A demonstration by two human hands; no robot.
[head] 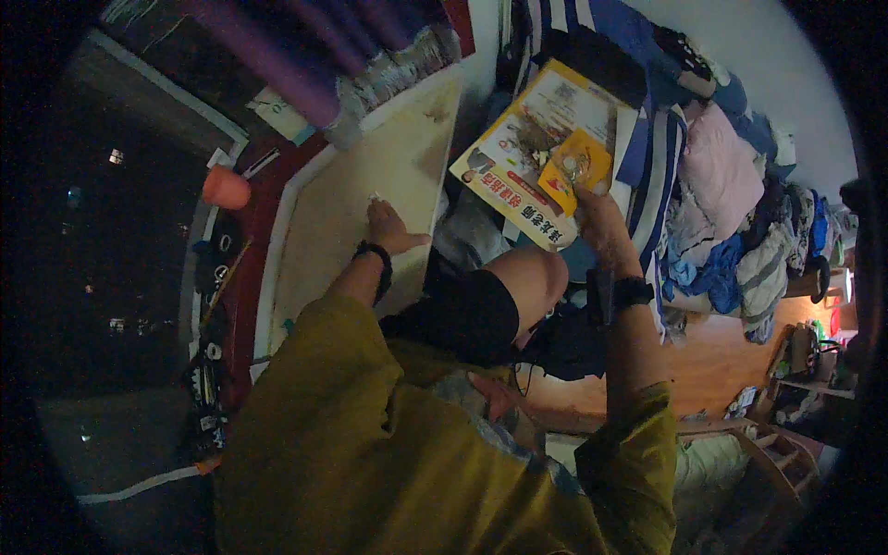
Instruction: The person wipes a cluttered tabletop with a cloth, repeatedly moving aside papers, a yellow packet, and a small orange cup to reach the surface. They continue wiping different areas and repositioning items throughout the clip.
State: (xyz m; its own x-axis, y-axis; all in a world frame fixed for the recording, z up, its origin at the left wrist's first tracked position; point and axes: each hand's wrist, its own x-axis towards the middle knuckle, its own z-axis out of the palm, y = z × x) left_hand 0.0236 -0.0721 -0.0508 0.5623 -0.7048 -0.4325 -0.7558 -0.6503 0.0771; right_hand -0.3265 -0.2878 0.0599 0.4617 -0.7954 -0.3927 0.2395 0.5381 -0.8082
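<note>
My left hand (390,229) leans on a pale, stained flat panel (333,215), thumb spread. A small white scrap (374,197) shows at its fingertips; whether the fingers touch it is unclear. My right hand (595,211) grips the lower right side of a yellow-and-white printed booklet or folder (510,142), which is tilted and bears large writing. A smaller orange-yellow printed packet (576,170) lies over it, also under the right fingers. My bare knee (538,274) is just below the booklet.
An orange cup (226,187) stands by the dark window (104,229) on a red ledge (253,305). Purple curtains (277,55) hang above the panel. Piled clothes and a pink pillow (721,170) lie to the right. A wooden ladder (777,451) is at lower right.
</note>
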